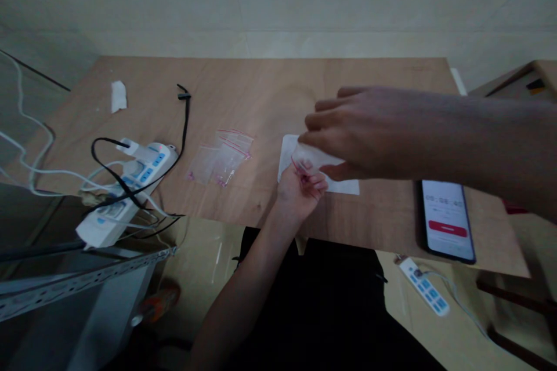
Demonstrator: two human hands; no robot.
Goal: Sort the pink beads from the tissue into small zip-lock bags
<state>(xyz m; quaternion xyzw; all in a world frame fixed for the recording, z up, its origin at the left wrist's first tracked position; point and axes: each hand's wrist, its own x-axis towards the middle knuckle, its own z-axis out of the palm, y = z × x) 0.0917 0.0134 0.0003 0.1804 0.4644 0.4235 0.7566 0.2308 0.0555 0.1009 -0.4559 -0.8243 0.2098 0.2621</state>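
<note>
The clear bag (pixel 314 155) lies at the left hand (pixel 303 188), its near-left end between that hand's curled fingers. The left hand's grip is narrow and holds the bag. The right hand (pixel 333 130) extends over the far-right part of the bag, back upward, thumb lowered; its fingers cover the contact area, so whether it pinches the bag cannot be told.

Orientation: the visible part of the bag slants from the left fingers up and to the right, under the right hand. A reddish line shows at the left-hand end. The full long axis cannot be determined—the right hand hides part of the bag, and the plastic is blurred.

Directly beneath the grip, a white sheet (pixel 348 187) lies on the table (pixel 261 90). Left of the grip, several bags (pixel 226 157) overlap, their red-lined ends pointing away from the person. Farther left is a power strip (pixel 102 226).

Writing: right of the grip, a phone (pixel 448 217) shows a row of digits above a red button—both too blurred to read reliably. No lettering can be read on the bag.
</note>
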